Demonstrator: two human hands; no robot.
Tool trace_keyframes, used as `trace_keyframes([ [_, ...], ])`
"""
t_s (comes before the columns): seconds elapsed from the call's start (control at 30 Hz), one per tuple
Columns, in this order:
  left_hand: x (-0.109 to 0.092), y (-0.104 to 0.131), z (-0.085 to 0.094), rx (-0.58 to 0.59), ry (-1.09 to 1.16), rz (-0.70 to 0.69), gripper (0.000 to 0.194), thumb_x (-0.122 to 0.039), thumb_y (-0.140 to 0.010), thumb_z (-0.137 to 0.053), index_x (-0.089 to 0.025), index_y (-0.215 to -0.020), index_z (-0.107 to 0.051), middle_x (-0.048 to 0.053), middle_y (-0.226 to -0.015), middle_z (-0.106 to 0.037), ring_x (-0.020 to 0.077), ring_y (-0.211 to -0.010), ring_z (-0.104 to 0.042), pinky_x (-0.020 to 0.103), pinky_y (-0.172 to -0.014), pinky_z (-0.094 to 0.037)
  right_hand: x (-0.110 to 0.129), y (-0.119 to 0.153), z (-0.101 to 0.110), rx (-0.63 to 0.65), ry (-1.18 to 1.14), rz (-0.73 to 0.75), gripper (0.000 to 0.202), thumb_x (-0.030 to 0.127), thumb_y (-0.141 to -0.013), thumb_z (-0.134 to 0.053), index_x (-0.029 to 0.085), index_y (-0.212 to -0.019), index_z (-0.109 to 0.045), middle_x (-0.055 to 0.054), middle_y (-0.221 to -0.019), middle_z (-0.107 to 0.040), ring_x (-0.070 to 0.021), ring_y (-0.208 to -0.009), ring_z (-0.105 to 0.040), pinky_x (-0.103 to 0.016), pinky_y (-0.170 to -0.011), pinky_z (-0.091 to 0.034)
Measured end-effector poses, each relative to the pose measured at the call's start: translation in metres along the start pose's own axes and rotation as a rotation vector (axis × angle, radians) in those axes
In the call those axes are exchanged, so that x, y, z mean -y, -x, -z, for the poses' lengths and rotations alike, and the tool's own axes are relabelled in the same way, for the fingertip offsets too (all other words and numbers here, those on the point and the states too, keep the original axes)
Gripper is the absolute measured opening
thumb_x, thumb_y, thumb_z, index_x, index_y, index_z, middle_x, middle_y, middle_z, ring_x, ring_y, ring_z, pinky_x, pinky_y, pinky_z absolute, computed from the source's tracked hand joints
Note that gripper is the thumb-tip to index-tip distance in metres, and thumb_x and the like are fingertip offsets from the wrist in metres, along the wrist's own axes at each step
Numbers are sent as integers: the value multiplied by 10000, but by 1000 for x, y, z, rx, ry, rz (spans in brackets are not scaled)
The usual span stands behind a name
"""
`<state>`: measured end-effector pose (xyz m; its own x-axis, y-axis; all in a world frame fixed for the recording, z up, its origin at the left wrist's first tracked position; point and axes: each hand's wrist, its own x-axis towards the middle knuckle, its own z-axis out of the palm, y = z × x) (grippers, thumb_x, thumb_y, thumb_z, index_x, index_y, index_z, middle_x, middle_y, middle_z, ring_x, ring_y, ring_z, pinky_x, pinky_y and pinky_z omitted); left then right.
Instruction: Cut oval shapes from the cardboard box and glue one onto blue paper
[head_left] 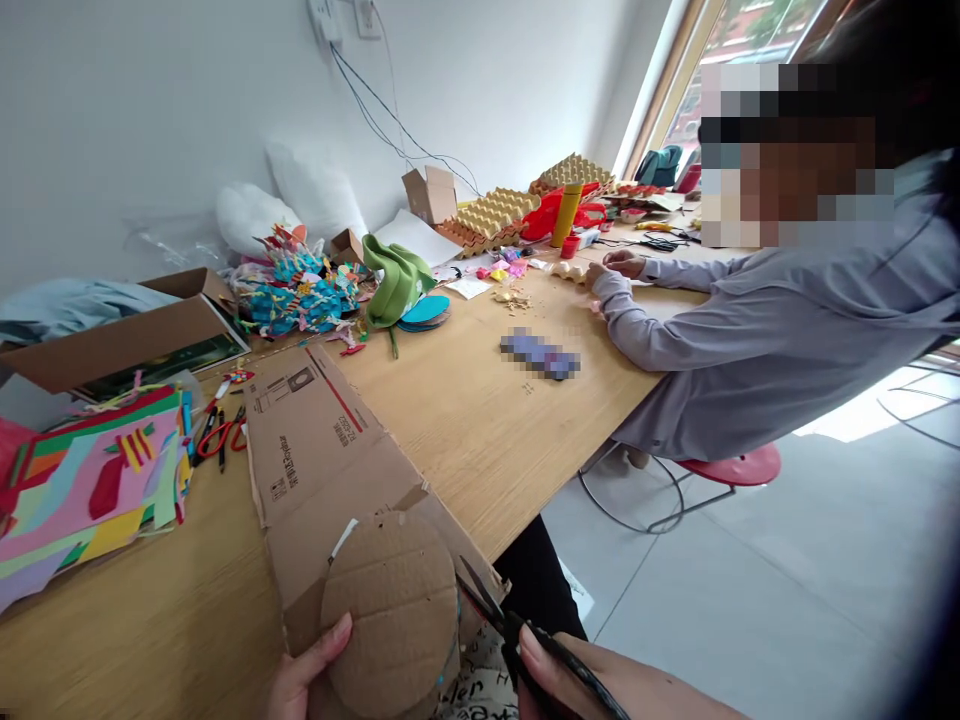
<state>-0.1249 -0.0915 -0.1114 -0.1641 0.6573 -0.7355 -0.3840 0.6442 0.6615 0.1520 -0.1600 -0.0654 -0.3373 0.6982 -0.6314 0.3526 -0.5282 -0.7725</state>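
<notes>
My left hand (pixel 319 665) grips a round cardboard disc (pixel 394 610) at its left edge, thumb on top; the other fingers are hidden beneath. Pale blue shows along the disc's right rim. Black-handled scissors (pixel 495 612) are in my right hand (pixel 574 670), with the blades pointing up and left beside that rim. Whether the blades touch the cardboard I cannot tell. Behind the disc, a flattened printed cardboard sheet (pixel 330 470) lies along the table edge.
Coloured felt sheets (pixel 112 480), red-handled scissors (pixel 217 437) and pens lie left. Behind are an open box (pixel 127 345), a blue craft pile (pixel 300 290), green felt (pixel 386 280), blue discs (pixel 425 313) and egg trays (pixel 495 215). A co-worker (pixel 720 340) sits right, both hands at the table.
</notes>
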Motion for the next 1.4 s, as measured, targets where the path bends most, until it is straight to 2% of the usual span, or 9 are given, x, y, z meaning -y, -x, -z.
trace_keyframes([
  [0.17,2,-1,-8,-6,-1,29,769,-82,-699,-754,-202,-1398,-458,118,-1031,-752,337,-1115,-633,496,-939,-529,5,-4,3,74,-4,34,972,877,-760,-72,120,-828,-678,-27,-642,-540,-99,-559,-467,-193,-482,-333],
  [0.33,0,-3,-9,21,13,8,813,-50,-696,-752,-229,-1419,-425,95,-1021,-758,302,-1178,-595,449,-967,-516,1,-14,-1,64,-22,46,991,904,-732,-124,102,-796,-702,-43,-624,-553,-109,-573,-483,-204,-527,-367],
  [0.47,1,-2,-10,-10,-10,-2,791,-68,-702,-746,-230,-1413,-438,101,-1058,-748,321,-1153,-609,474,-971,-508,1,-12,-1,99,-260,38,1060,946,-666,-84,94,-810,-697,-30,-620,-524,-102,-585,-446,-209,-546,-315],
  [0.57,2,0,-13,-14,-43,-6,791,-113,-723,-742,-246,-1430,-411,95,-1112,-732,315,-1186,-587,464,-998,-489,4,-12,0,127,-406,34,1043,949,-665,-92,91,-800,-669,-15,-574,-494,-99,-565,-426,-209,-548,-289],
  [0.73,5,1,-11,18,-73,20,822,-146,-708,-753,-245,-1442,-398,104,-1200,-695,343,-1210,-562,502,-1030,-457,7,-22,0,145,-330,43,954,941,-680,-99,129,-726,-598,22,-486,-440,-87,-443,-369,-223,-481,-251],
  [0.93,11,-2,-6,-5,-51,56,816,-170,-669,-782,-287,-1406,-452,66,-1159,-719,350,-1157,-598,480,-1035,-453,15,-30,1,45,-265,101,797,874,-777,-159,169,-710,-524,28,-499,-467,-93,-432,-420,-235,-506,-274],
  [1.17,14,0,-9,4,-52,11,817,-155,-675,-775,-264,-1412,-441,85,-1242,-676,358,-1214,-550,496,-1065,-413,13,-42,-7,-5,-176,63,758,862,-784,-157,189,-666,-484,33,-451,-457,-104,-427,-438,-234,-484,-328],
  [1.3,14,-1,-5,4,-48,71,833,-139,-659,-786,-262,-1409,-444,99,-1262,-662,376,-1208,-551,523,-1060,-414,5,-43,-11,-42,-132,92,746,817,-832,-138,186,-604,-464,23,-422,-452,-94,-413,-447,-220,-476,-335],
  [1.4,15,-4,-1,-26,-49,103,815,-140,-669,-776,-275,-1403,-449,93,-1252,-669,374,-1196,-562,518,-1045,-432,4,-40,-16,-83,-126,107,730,829,-820,-166,194,-577,-430,24,-423,-429,-93,-402,-424,-218,-434,-319],
])
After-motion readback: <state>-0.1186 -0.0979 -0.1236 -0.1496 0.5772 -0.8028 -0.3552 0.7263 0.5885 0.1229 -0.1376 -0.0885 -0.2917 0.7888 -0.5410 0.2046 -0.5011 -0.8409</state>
